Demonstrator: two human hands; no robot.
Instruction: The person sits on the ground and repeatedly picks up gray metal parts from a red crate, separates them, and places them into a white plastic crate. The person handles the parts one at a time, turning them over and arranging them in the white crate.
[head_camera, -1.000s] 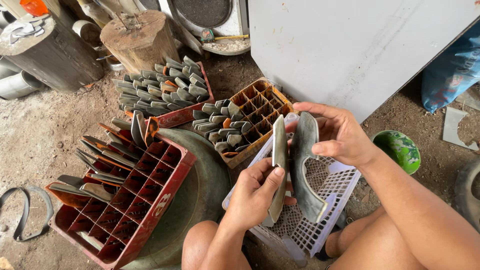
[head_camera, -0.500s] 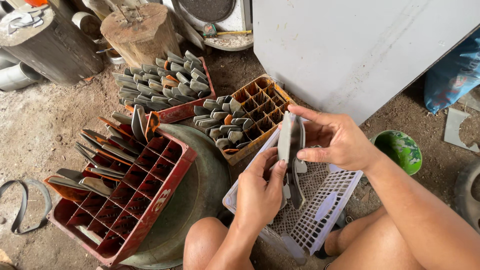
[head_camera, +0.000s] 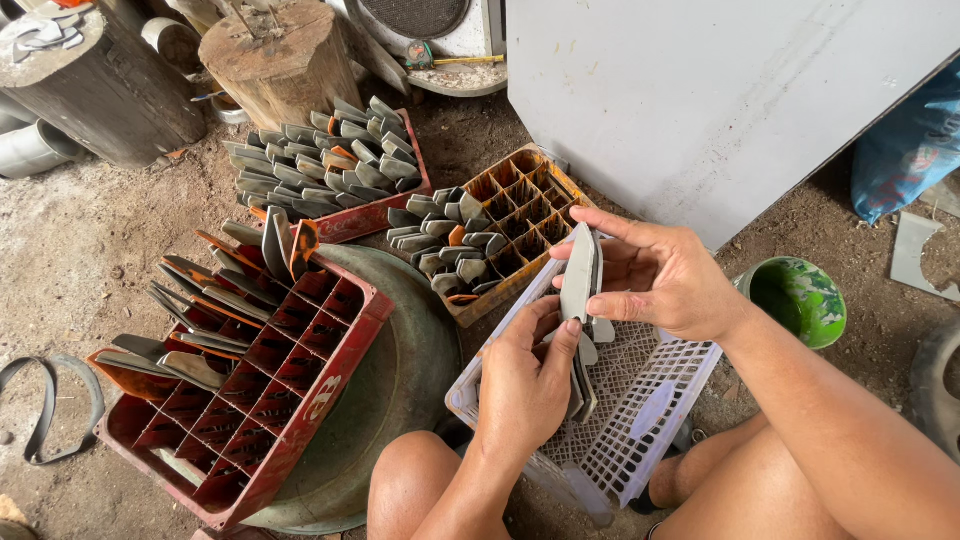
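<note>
- Grey metal blades (head_camera: 579, 285), long and narrow, stand upright as a small stack between both hands, above a pale perforated plastic basket (head_camera: 655, 425) that sits in front of the person's knees.
- Sorting looks partly done, judging from the crates: the far red crate (head_camera: 372, 222) is packed with the same grey pieces, the orange crate (head_camera: 545, 178) is filled on its near-left half with bare cells on the right, and the big red crate (head_camera: 330, 385) has pieces along its left and upper edges only, most cells bare.
- Whatever remains appears to be the stack in hand, a piece or two lying in the basket, and the many unfilled cells.
- Right hand (head_camera: 665, 280) is closed on the upper part of the stack, thumb on the near side and fingers wrapped behind it.
- Left hand (head_camera: 522, 385) grips the lower part, thumb pressed along the front face and fingers curled around the back; the two hands are close together, both clamped on the same pieces.
- Large round metal basin (head_camera: 415, 370) lies under the big red crate; a wooden stump (head_camera: 270, 60) and a green bowl (head_camera: 800, 300) stand farther out on the dirt floor.
</note>
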